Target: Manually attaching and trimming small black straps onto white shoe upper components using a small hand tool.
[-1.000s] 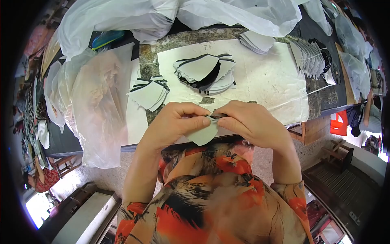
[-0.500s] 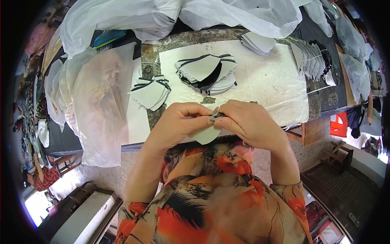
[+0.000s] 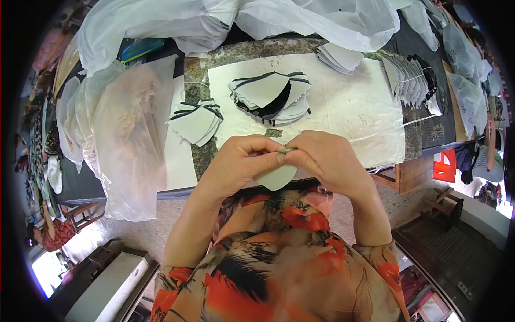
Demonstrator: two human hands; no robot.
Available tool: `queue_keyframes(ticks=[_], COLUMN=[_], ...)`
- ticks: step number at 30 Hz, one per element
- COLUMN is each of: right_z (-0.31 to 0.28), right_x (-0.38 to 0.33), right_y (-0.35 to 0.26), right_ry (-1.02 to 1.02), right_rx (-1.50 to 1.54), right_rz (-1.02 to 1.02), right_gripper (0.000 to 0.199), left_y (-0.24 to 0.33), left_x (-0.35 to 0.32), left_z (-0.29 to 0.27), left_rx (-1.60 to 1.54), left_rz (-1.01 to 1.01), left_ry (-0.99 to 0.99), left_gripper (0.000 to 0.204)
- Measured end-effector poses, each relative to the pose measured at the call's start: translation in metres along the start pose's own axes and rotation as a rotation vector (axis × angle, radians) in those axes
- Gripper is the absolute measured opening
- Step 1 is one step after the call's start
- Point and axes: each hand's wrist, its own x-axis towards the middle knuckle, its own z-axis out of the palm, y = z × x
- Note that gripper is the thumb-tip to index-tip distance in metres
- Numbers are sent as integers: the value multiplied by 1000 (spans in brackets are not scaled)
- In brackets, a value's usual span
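Close to the table's front edge, my left hand (image 3: 242, 160) and my right hand (image 3: 323, 159) meet thumb to thumb. Both pinch the top edge of a pale grey-white cut piece (image 3: 277, 177), which hangs down below my thumbs with a rounded lower end. Most of its upper edge is hidden by my fingers. Beyond my hands lies a fanned pile of white pieces with black edging (image 3: 266, 92). A smaller pile of the same black-edged pieces (image 3: 199, 122) is to the left.
A white sheet (image 3: 354, 107) covers the worktop's middle. Clear plastic bags (image 3: 134, 145) drape the left side and the far edge. Plain white pieces (image 3: 339, 58) are stacked far right of centre. Another row of pieces (image 3: 406, 80) stands at the right, with white cord (image 3: 397, 127) nearby.
My fingertips have drawn closer together along the piece's top edge, and my right fingers have curled over it. The thin light strand above my fingers no longer shows.
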Motion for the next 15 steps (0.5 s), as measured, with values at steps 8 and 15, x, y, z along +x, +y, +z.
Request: queue_keyframes(ticks=[8,15], right_z=[-3,6], right_x=[7,4], right_y=[0,-6], right_ry=[-17,5], right_rx=[454,320], right_rz=[245,274], right_gripper=[25,18], left_y=[8,8], left_x=[-6,-17], left_z=[-2,-19], left_rx=[-32,211], left_rz=[-28,84], left_ry=[18,-36], left_gripper=[18,15])
